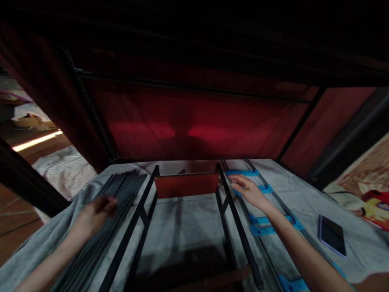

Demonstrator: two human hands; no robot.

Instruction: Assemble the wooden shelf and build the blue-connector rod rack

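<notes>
Black metal bars form a rectangular frame (238, 223) on a pale grey cloth (306, 194), between the person's two hands, with a flat reddish-brown panel (187, 186) across its far end. The right hand (247, 191), fingers loosely extended and nothing visible in it, is just beside the frame's right rail, near blue plastic brackets (263, 230) on slim rods. The left hand (95, 213), blurred and half-curled, is over a bundle of dark grey rods (121, 194); whether it grips any cannot be told.
</notes>
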